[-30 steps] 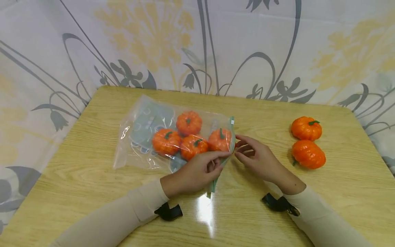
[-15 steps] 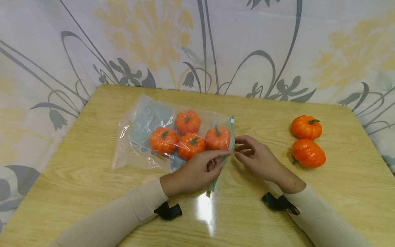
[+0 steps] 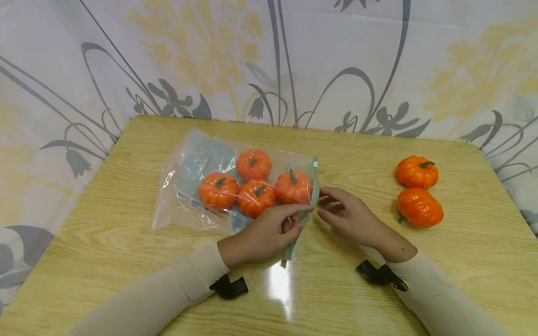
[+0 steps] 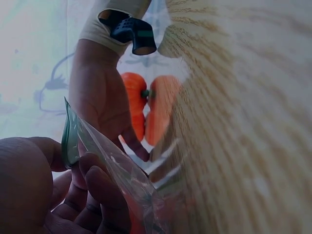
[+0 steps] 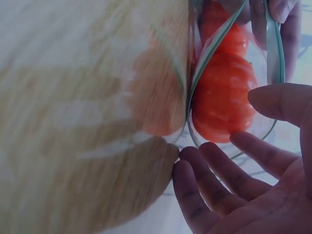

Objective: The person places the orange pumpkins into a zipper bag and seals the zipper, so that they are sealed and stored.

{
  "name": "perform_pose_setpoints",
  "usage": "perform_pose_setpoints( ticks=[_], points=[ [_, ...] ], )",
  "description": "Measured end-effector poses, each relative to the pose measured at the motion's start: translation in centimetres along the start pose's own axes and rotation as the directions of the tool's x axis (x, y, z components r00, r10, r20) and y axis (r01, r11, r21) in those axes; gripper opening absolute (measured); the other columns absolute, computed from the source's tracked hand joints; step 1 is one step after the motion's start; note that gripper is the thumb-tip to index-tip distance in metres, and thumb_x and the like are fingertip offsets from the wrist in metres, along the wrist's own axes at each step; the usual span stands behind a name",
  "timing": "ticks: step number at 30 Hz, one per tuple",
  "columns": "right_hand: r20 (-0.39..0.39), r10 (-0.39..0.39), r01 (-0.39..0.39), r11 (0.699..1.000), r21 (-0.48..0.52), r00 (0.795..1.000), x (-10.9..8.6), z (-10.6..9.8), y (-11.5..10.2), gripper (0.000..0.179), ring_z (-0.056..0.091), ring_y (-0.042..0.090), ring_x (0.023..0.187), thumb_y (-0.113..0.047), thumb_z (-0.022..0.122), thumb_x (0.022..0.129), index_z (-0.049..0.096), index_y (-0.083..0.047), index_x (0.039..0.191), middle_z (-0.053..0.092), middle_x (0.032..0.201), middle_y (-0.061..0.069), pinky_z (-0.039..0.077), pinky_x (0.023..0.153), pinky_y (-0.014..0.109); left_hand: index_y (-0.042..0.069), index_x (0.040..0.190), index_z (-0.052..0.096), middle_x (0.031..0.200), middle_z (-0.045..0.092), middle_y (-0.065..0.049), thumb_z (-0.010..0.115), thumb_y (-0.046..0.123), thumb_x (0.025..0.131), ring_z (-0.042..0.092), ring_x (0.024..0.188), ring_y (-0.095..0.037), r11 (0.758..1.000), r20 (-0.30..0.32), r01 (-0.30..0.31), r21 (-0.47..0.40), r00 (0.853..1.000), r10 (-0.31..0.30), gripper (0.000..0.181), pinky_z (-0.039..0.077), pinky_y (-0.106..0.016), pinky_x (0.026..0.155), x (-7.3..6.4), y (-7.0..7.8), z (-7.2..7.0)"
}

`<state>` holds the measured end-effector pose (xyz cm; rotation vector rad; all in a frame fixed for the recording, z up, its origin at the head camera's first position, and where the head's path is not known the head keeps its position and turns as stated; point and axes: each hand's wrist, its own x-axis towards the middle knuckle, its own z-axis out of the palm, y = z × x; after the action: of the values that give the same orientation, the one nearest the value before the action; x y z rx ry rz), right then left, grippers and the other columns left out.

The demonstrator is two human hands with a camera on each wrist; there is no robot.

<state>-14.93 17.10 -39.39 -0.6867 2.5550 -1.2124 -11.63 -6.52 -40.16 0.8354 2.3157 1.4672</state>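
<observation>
A clear zip bag (image 3: 176, 217) with a green zip edge lies on the table, holding several small orange pumpkins (image 3: 254, 164). One pumpkin (image 3: 294, 189) sits just inside the mouth, stem pointing up in the head view. My left hand (image 3: 269, 233) pinches the bag's green edge (image 4: 70, 141) between thumb and fingers, lifting that side. At the mouth, my right hand (image 3: 350, 217) has its fingers spread and slightly bent. In the right wrist view its fingertips (image 5: 239, 139) are right at the nearest pumpkin (image 5: 222, 100) and the bag's lower lip, gripping nothing.
Two more orange pumpkins, one upright (image 3: 416, 172) and one on its side (image 3: 420, 208), lie together at the right of the wooden table (image 3: 336, 303). A wall covering (image 3: 319, 56) with flower prints stands behind the table's far edge. Black wrist cameras (image 3: 229, 287) show at both sleeves.
Inside the bag, the pumpkins have shifted a little to the left, including the one nearest the mouth. The left hand keeps its pinch; the right hand stays at the mouth with hardly any movement.
</observation>
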Motion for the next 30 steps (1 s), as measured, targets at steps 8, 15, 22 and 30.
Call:
perform_pose_setpoints(
  ticks=[8,15,22,30],
  points=[
    [-0.012,0.009,-0.009,1.000,-0.028,1.000,-0.1,-0.5,-0.3,0.041,0.066,0.034,0.111,-0.012,0.062,0.099,0.056,-0.005,0.138,0.058,0.136,0.017,0.056,0.092,0.050,0.009,0.144,0.053,0.090,0.057,0.000,0.054,0.010,0.101,0.048,0.069,-0.006,1.000,0.007,0.004,0.005,1.000,-0.004,0.043,0.045,-0.018,0.062,0.1,0.0,0.0],
    [-0.060,-0.012,0.007,0.996,-0.091,0.998,-0.3,-1.0,-0.5,0.033,0.067,0.033,0.110,-0.012,0.062,0.099,0.062,-0.004,0.131,0.064,0.127,0.017,0.057,0.089,0.049,0.008,0.144,0.053,0.092,0.057,0.000,0.054,0.010,0.101,0.048,0.069,-0.006,1.000,0.012,0.000,0.005,1.000,0.000,0.043,0.045,-0.018,0.062,0.0,0.1,-0.1],
    [-0.094,-0.040,0.027,0.991,-0.134,0.995,-0.4,-1.4,-0.8,0.028,0.065,0.031,0.110,-0.010,0.062,0.099,0.065,-0.004,0.125,0.066,0.122,0.015,0.056,0.089,0.052,0.008,0.145,0.052,0.091,0.057,0.000,0.053,0.010,0.101,0.047,0.069,-0.006,1.000,0.016,-0.001,-0.001,1.000,0.001,0.043,0.045,-0.018,0.062,0.1,0.0,0.0],
    [-0.133,-0.065,0.043,0.985,-0.166,0.989,-0.5,-1.8,-1.0,0.025,0.064,0.033,0.110,-0.009,0.063,0.098,0.066,-0.001,0.121,0.067,0.119,0.015,0.056,0.089,0.054,0.009,0.145,0.052,0.089,0.055,0.002,0.052,0.011,0.102,0.045,0.068,-0.004,1.000,0.023,0.014,-0.010,1.000,-0.014,0.043,0.042,-0.017,0.061,0.0,0.0,0.0]
  ],
)
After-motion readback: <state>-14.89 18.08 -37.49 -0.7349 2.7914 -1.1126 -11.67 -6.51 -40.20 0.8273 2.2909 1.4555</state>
